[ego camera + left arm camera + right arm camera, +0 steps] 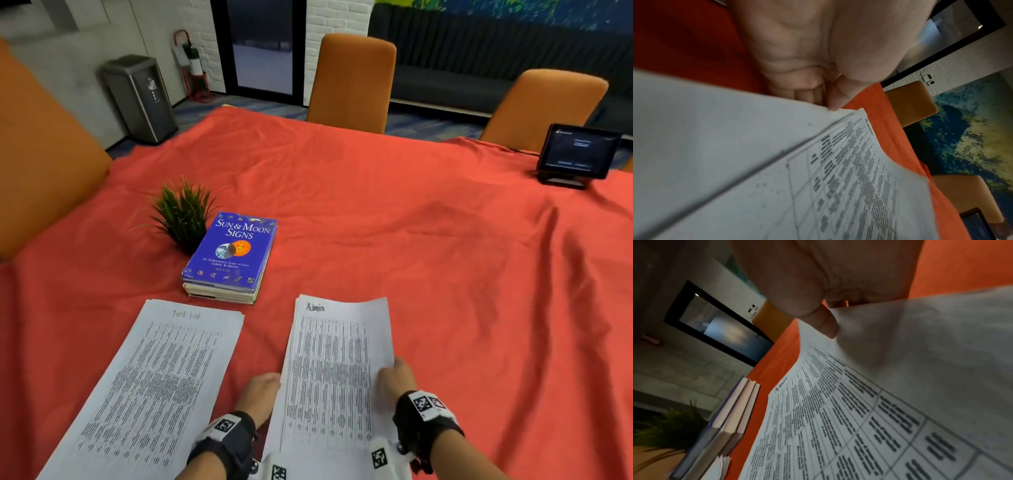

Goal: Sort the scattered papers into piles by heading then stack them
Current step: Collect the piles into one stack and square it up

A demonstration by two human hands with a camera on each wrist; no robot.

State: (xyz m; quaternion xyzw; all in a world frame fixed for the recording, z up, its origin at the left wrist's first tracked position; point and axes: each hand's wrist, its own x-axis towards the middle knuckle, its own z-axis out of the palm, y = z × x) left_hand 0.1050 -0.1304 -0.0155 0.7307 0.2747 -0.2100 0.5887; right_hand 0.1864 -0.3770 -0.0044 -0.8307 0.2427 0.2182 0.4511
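Two piles on the red-cloth worktop (376, 212): the "Admin" pile (335, 377) is pinched between both hands, and the "Task List" pile (150, 387) lies flat just left of the left hand's fingers, not touching them. Left hand (260, 394) has thumb and curled fingers (809, 92) grasping the Admin pile's left edge; right hand (394, 380) grips the right edge, thumb on top, other fingers under the sheets. Pile looks partly lifted, near end toward the person.

Step in hand, prob: squaring the Admin sheets before stacking. To do it well: keep both grips even so sheets don't fan, tap the near edge on the worktop, check corners line up w/ the heading visible. Then lay it on the Task List pile, edges matched. Books (229, 260) and plant (185, 216) sit beyond the fingers, so keep the pile low and close to avoid knocking them.
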